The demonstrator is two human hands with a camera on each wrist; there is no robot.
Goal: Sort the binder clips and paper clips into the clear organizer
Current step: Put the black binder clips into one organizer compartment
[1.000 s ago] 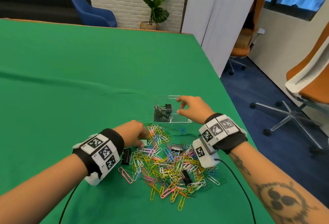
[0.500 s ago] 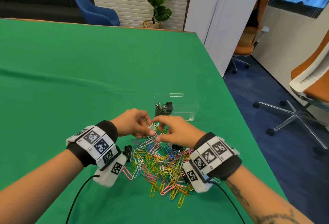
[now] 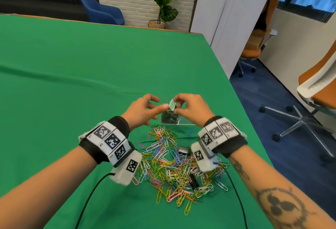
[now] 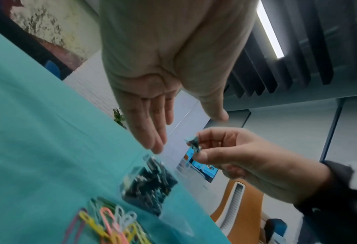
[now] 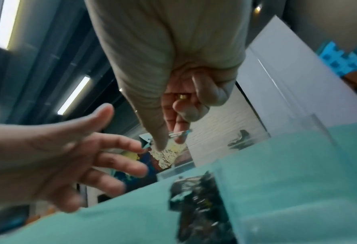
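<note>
A binder clip (image 3: 171, 105) is being pinched in the right hand (image 3: 190, 109) above the clear organizer (image 3: 185, 122), while the left hand (image 3: 143, 109) is hovering beside it, fingers loosely spread and holding nothing, the paper clips (image 3: 174, 165) lying heaped on the green table (image 3: 81, 75).

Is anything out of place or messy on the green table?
Yes. One blue paper clip lies alone beside the clear organizer, apart from the big pile of paper clips. A few black binder clips are still mixed into that pile.
</note>
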